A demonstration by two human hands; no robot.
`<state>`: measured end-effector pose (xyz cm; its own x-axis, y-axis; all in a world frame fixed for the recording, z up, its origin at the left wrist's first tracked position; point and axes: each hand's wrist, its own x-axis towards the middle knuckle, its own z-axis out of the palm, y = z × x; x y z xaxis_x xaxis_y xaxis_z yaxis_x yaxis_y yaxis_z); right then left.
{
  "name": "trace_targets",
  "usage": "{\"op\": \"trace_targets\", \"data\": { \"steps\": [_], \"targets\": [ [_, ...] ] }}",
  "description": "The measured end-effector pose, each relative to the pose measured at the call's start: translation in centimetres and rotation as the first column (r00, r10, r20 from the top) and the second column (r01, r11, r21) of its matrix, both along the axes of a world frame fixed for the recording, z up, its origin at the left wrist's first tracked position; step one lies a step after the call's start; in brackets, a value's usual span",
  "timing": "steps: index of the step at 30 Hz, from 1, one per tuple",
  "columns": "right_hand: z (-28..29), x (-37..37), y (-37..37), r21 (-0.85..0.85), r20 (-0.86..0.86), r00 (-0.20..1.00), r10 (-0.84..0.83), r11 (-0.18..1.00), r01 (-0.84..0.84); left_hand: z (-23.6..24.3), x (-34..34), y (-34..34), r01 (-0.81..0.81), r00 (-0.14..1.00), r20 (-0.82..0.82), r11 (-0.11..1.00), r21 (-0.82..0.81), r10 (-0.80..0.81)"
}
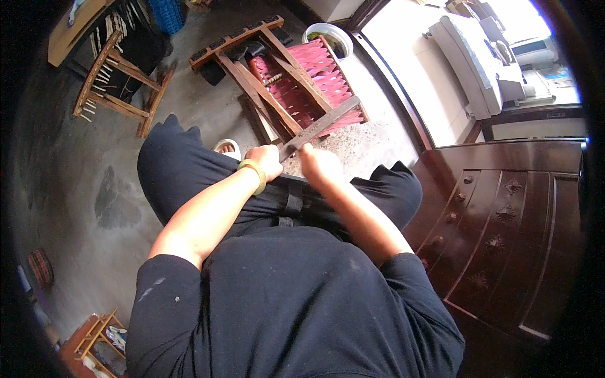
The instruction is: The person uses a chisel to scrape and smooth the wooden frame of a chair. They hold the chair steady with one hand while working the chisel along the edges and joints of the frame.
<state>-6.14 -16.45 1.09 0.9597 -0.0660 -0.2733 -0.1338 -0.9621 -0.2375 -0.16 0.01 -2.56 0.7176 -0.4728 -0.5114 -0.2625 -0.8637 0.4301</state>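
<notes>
From my remote seat, what I see of the wearer fills the lower centre of the frame. I make out a dark navy or black short-sleeved top, with a few pale specks and a faint light smear near the lower-left shoulder. The trousers (pixel 183 170) are the same dark cloth, loose, spreading left and right across the middle of the picture. A dark strap or belt (pixel 293 205) with a buckle-like piece crosses the lap at centre. On the left wrist sits a thick yellowish-green bangle (pixel 257 174). Both forearms are bare below the short sleeves.
</notes>
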Motion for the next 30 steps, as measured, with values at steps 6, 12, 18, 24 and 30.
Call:
{"op": "trace_targets", "data": {
  "steps": [6, 12, 18, 24, 30],
  "targets": [
    [-0.9, 3.2, -7.8, -0.030, 0.165, 0.964, -0.208, 0.976, 0.216, 1.1, 0.0, -0.8, 0.008, 1.000, -0.006, 1.000, -0.011, -0.008],
    [1.7, 0.1, 0.5, 0.032, -0.035, 0.999, 0.017, 0.999, -0.016, 0.7, 0.0, -0.2, 0.018, 1.000, -0.006, 1.000, -0.011, -0.019],
    [-0.3, 2.5, -2.6, -0.042, 0.055, 0.998, -0.026, 0.999, 0.028, 0.7, 0.3, -0.6, -0.039, 0.999, -0.020, 0.999, -0.019, 0.039],
    [0.5, 2.0, -4.1, -0.038, 0.110, 0.990, -0.094, 0.994, 0.099, 0.7, 0.1, -0.1, 0.003, 1.000, -0.003, 0.999, -0.047, -0.003],
    [0.6, 4.5, -7.4, -0.233, 0.145, 0.984, -0.099, 0.964, 0.132, 0.8, 0.1, -0.8, 0.009, 1.000, -0.007, 1.000, -0.019, -0.009]
  ]
}}
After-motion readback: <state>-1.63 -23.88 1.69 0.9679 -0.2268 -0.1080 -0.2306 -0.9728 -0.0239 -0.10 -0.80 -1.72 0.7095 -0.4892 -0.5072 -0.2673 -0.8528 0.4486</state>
